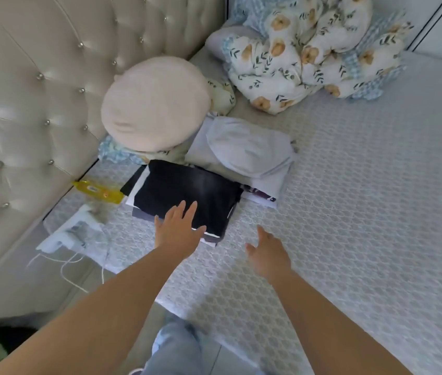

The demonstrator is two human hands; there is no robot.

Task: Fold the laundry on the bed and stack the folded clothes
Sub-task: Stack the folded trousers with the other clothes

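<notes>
Stretching across the frame is the bed [363,212], its pale quilted cover bare over the whole right half, with a tufted cream headboard [25,104] filling the upper left. The near edge of the mattress runs diagonally through the lower centre, and a jeans-clad leg [176,347] stands just beside it. Left of centre sits the stack of folded clothes [187,193], a black garment on top, white and grey layers showing underneath. The left hand [178,231] rests fingers spread on the stack's near corner, holding nothing; the right hand [267,251] hovers open and empty over the bare cover just right of it. Touching the stack's far side lies a loosely folded white pile [244,152]. A round cream cushion [155,104] leans at the headboard, a floral duvet [309,50] is bunched at upper centre. A yellow packet [98,190] and a white device with cords [71,231] crowd the left edge.
</notes>
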